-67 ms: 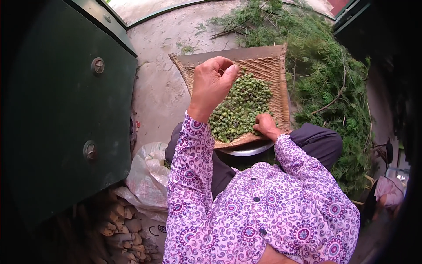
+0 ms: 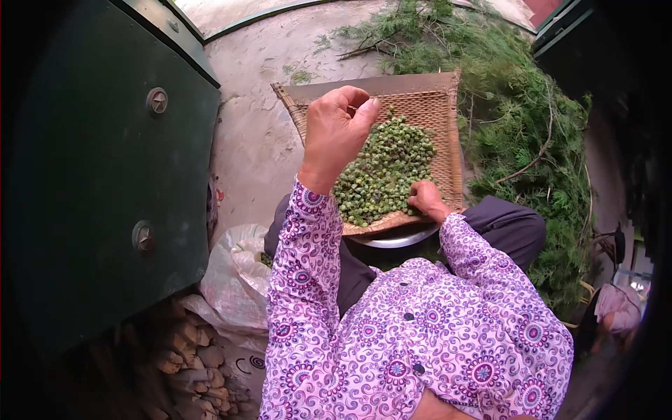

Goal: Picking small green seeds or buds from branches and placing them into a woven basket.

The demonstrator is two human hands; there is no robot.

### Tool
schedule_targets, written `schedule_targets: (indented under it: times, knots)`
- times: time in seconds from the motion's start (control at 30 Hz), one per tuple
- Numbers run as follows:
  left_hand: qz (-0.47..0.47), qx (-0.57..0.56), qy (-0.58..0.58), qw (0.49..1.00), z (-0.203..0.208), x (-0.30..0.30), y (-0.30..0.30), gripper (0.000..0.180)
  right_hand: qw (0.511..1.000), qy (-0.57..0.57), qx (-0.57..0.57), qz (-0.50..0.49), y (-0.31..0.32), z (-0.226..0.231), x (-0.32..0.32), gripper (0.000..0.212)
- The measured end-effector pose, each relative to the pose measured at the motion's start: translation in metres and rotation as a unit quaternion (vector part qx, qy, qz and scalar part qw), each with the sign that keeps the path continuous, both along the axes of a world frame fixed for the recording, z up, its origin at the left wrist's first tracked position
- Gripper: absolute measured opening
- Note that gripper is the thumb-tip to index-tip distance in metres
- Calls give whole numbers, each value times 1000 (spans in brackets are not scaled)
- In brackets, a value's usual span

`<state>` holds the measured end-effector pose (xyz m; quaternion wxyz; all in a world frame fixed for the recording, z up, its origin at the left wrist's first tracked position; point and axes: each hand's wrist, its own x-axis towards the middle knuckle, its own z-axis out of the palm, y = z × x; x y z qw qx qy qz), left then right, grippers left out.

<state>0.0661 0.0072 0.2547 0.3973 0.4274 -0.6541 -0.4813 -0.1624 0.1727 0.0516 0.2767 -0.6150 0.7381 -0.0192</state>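
A woven winnowing basket (image 2: 448, 147) with a flat wooden far edge lies tilted across a metal basin (image 2: 395, 243), of which only the near rim shows. Small round green seed pods or cones (image 2: 385, 168), a few of them dark, are heaped on it. My left hand (image 2: 336, 133) is raised over the basket's left side, thumb and forefinger pinched together; anything between them is too small to make out. Down at the right edge of the heap, my right hand (image 2: 427, 199) has its fingers curled against the pods, and its fingertips are partly hidden.
Cut evergreen branches (image 2: 518, 140) cover the ground to the right. A whitish plastic sack (image 2: 238, 280) stands near my left knee, above stacked split firewood (image 2: 199, 357). A dark green metal door (image 2: 119, 182) fills the left side.
Almost nothing differs. The view has shifted very slightly, and my right hand has moved a touch to the right at the heap's edge.
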Motion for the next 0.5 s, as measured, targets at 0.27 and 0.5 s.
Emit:
schedule_targets:
  times: [0.27,0.5]
  knots:
    - [63,43,51,996,6,23,-4,19,981,-160,6,-114,-35,9,-5,10]
    - [53,33,41,997,5,19,-6,19,995,-51,-31,81,-61,-22,12,17]
